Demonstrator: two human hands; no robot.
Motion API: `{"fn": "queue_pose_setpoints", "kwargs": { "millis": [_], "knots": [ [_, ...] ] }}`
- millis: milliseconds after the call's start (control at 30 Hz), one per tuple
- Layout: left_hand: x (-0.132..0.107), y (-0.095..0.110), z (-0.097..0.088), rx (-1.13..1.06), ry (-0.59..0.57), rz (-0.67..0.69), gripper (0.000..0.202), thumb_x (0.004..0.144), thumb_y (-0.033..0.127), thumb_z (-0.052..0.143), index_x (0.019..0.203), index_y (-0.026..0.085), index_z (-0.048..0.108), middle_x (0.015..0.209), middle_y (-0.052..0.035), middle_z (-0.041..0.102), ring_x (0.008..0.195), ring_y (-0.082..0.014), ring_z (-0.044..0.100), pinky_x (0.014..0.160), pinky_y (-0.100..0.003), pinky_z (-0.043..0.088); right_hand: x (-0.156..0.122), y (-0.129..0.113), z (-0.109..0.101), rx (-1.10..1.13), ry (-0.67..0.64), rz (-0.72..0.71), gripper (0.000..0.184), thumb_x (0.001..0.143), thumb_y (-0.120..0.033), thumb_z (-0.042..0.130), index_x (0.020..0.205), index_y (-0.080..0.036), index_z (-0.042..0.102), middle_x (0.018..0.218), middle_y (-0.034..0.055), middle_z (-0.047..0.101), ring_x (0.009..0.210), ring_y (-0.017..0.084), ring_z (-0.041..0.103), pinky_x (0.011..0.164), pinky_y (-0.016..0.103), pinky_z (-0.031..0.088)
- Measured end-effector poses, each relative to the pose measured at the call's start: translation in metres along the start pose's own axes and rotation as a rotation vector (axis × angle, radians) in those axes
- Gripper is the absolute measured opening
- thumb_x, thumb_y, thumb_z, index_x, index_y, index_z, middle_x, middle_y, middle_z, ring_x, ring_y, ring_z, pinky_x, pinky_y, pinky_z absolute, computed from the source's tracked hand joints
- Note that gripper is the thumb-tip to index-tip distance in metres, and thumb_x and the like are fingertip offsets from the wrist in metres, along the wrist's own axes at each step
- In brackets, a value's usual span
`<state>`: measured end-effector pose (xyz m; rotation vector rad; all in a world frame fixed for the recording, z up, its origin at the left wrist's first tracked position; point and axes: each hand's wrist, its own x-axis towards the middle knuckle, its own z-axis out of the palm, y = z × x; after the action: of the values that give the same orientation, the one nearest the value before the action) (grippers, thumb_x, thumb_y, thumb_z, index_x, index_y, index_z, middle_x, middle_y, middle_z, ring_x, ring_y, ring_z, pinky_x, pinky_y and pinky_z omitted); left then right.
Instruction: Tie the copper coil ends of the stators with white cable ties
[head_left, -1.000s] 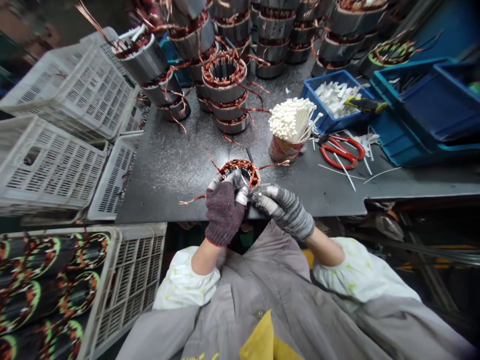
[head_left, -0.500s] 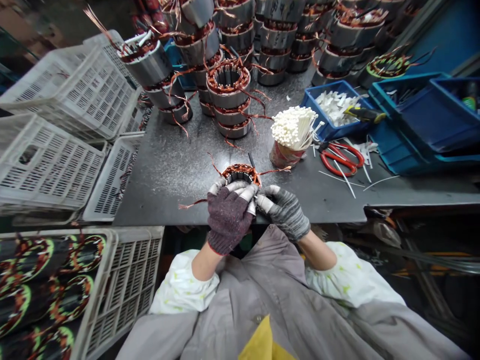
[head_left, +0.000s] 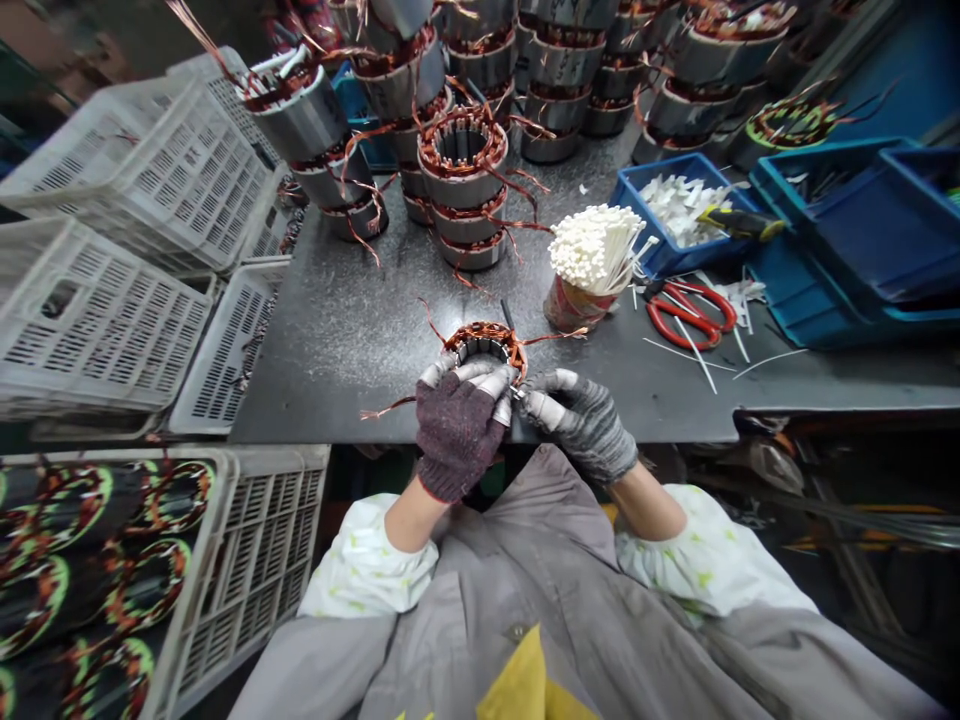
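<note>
Fingers of the left hand (head_left: 459, 425), bunched over the bore of the copper-wound ring (head_left: 487, 333) a second ago, now lie side by side across its near rim, and more of the dark inner wall shows. That ring sits on the bench (head_left: 352, 350) close to the near edge, with copper leads splaying to both sides and a dark sleeve (head_left: 508, 315) standing up at its far right. The left hand, in a dark purple glove with whitish fingertips, rests on the winding; how firmly it grips I cannot tell. The right hand (head_left: 589, 425), in a striped grey glove, has its fingers curled at the ring's right side; what they may hold is too small to make out.

Beyond the ring and to its right, a cup (head_left: 576, 305) packed with white ties (head_left: 589, 250) stands upright. Further toward the bench's right side lie red-handled scissors (head_left: 701, 322) among loose white strips, near a blue bin (head_left: 637, 225) of white pieces with yellow-and-black cutters (head_left: 742, 222) across its right corner. A larger teal bin (head_left: 795, 300) stands beside it. Stacked wound cores (head_left: 469, 222) rise toward the bench's far edge, and pale plastic crates (head_left: 187, 170) flank its left edge.
</note>
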<state>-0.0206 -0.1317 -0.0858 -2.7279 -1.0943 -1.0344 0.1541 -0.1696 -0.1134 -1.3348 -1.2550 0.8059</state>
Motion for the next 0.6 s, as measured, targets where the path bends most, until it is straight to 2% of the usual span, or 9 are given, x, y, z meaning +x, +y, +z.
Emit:
{"fn": "queue_pose_setpoints", "kwargs": {
  "millis": [100,200,300,400,500,600],
  "knots": [
    [0.000,0.000,-0.001,0.012,-0.021,0.033,0.029,0.096,0.026,0.058,0.122,0.022,0.069,0.117,-0.0056,0.079,0.117,-0.0236,0.070,0.114,-0.048,0.038,0.001,0.006,-0.001,-0.107,-0.022,-0.074,0.018,0.089,-0.038,0.066,0.090,-0.022,0.075,0.080,0.0023,0.076,0.071,0.018,0.067,0.069,0.031,0.057],
    [-0.002,-0.001,-0.002,-0.008,-0.015,0.060,0.027,0.097,0.026,0.059,0.122,0.023,0.069,0.117,-0.0036,0.079,0.119,-0.0224,0.069,0.116,-0.047,0.038,0.005,0.010,-0.007,-0.306,-0.030,-0.238,0.023,0.093,-0.038,0.061,0.097,-0.023,0.078,0.090,0.0063,0.076,0.080,0.021,0.068,0.076,0.036,0.056],
    [-0.004,-0.003,-0.002,-0.029,-0.066,0.056,0.027,0.097,0.027,0.059,0.121,0.027,0.070,0.118,-0.0019,0.078,0.121,-0.0232,0.067,0.116,-0.049,0.036,0.009,0.008,-0.014,-0.502,-0.105,-0.394,0.028,0.096,-0.041,0.058,0.105,-0.023,0.078,0.103,0.0102,0.075,0.092,0.025,0.067,0.083,0.040,0.055],
    [-0.004,-0.003,0.000,-0.046,-0.096,0.024,0.030,0.096,0.029,0.058,0.123,0.028,0.070,0.121,-0.0041,0.077,0.124,-0.0252,0.066,0.115,-0.051,0.036,0.010,-0.002,-0.015,-0.610,-0.147,-0.437,0.030,0.097,-0.041,0.054,0.097,-0.022,0.078,0.093,0.0103,0.072,0.086,0.024,0.064,0.082,0.040,0.053],
    [-0.003,-0.001,0.002,-0.070,-0.054,-0.009,0.030,0.096,0.030,0.056,0.122,0.026,0.070,0.123,-0.0056,0.076,0.125,-0.0247,0.065,0.113,-0.049,0.037,0.004,-0.014,-0.014,-0.570,-0.006,-0.396,0.029,0.094,-0.040,0.056,0.078,-0.022,0.072,0.082,0.0094,0.068,0.079,0.023,0.061,0.078,0.039,0.052],
    [-0.002,0.002,0.005,-0.071,-0.020,-0.053,0.024,0.097,0.031,0.059,0.117,0.027,0.071,0.121,-0.0039,0.077,0.126,-0.0237,0.064,0.111,-0.048,0.038,-0.002,-0.019,-0.022,-0.239,0.234,-0.285,0.030,0.096,-0.039,0.055,0.072,-0.023,0.064,0.083,0.0069,0.065,0.077,0.021,0.062,0.074,0.037,0.053]
  ]
}}
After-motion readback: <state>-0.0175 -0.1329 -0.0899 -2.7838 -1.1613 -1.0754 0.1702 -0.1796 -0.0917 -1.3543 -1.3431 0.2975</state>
